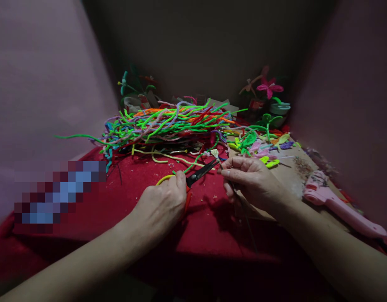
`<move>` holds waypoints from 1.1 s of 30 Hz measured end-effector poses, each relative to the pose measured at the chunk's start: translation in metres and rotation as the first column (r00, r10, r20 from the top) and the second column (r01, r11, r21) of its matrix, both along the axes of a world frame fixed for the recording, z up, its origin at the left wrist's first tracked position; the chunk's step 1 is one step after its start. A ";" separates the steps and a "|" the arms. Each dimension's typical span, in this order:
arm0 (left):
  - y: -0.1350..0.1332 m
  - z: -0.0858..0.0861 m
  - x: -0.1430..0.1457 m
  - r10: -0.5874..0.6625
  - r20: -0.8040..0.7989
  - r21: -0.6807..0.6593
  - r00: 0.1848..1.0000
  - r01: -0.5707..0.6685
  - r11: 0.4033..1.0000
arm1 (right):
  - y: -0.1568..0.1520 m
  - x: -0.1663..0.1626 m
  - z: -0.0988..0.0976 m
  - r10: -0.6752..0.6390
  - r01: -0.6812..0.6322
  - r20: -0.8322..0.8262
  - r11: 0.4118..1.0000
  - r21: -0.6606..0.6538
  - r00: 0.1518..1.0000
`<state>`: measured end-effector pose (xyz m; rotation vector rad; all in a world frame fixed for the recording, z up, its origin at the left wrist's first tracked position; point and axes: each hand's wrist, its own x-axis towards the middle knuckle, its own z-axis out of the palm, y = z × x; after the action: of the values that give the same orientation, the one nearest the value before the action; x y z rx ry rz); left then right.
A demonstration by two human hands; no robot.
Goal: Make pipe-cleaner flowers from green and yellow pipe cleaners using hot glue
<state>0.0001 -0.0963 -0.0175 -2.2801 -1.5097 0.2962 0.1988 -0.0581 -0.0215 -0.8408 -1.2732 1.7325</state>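
Observation:
My left hand (163,203) is closed round a pair of scissors (201,173) with dark blades and a red handle. The blades point up and right toward a small white tuft (214,153). That tuft sits at the top of a thin wire stem (240,201), which my right hand (251,178) pinches between its fingers. The stem runs down past the right hand over the red cloth (206,222). A yellow pipe cleaner (164,179) curves just above my left thumb.
A big heap of coloured pipe cleaners (168,123) lies behind the hands. Finished leaf and petal shapes (259,144) lie on a cardboard sheet (294,167) at right. A pink glue gun (334,205) rests at the right edge. Pipe-cleaner flowers (268,88) stand at the back.

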 end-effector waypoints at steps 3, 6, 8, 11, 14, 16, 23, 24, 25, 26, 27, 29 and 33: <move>0.000 -0.001 -0.001 -0.021 0.013 -0.018 1.000 0.021 1.000 | 0.000 0.001 -0.001 0.018 -0.018 -0.008 1.000 0.001 1.000; 0.000 -0.003 -0.003 -0.034 0.028 -0.032 0.999 0.035 0.999 | 0.000 0.001 -0.001 0.019 -0.019 -0.019 1.000 -0.009 1.000; 0.000 -0.003 -0.004 -0.043 0.023 -0.030 0.999 0.044 0.999 | 0.000 0.001 -0.002 0.020 -0.021 -0.026 1.000 -0.021 0.999; 0.001 -0.003 -0.005 -0.067 0.040 -0.044 0.997 0.068 0.997 | 0.000 0.000 -0.002 0.036 -0.038 -0.038 0.998 -0.044 0.999; 0.002 0.000 -0.005 -0.097 0.110 -0.068 0.989 0.105 0.992 | 0.001 -0.001 -0.003 0.086 -0.090 -0.062 0.993 -0.074 0.994; 0.004 0.003 -0.007 -0.105 0.160 -0.059 0.981 0.116 0.991 | 0.003 -0.001 -0.004 0.107 -0.116 -0.092 0.988 -0.105 0.990; 0.004 -0.001 -0.014 -0.047 0.182 0.065 0.982 0.035 0.997 | 0.011 0.005 -0.006 0.102 -0.123 -0.186 0.987 -0.104 0.977; 0.004 -0.003 -0.013 -0.041 0.174 0.057 0.984 0.032 0.998 | 0.011 0.005 -0.006 0.104 -0.123 -0.190 0.988 -0.091 0.976; 0.003 -0.004 -0.012 -0.036 0.164 0.041 0.986 0.030 0.999 | 0.011 0.004 -0.006 0.104 -0.122 -0.189 0.989 -0.086 0.976; 0.002 -0.005 -0.011 -0.031 0.155 0.024 0.987 0.028 0.999 | 0.011 0.004 -0.005 0.103 -0.121 -0.187 0.989 -0.088 0.977; 0.002 -0.005 -0.009 -0.027 0.148 0.010 0.989 0.026 1.000 | 0.010 0.004 -0.004 0.099 -0.118 -0.186 0.989 -0.091 0.977; 0.002 -0.005 -0.007 -0.026 0.141 0.005 0.990 0.026 1.000 | 0.009 0.003 -0.003 0.099 -0.119 -0.184 0.988 -0.101 0.978; 0.003 -0.004 -0.005 -0.027 0.116 0.029 0.993 0.024 0.999 | 0.009 0.003 -0.003 0.115 -0.135 -0.192 0.986 -0.095 0.975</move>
<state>-0.0046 -0.0933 -0.0214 -2.3293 -1.5292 0.1369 0.2021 -0.0486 -0.0242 -0.6524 -1.1368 1.9457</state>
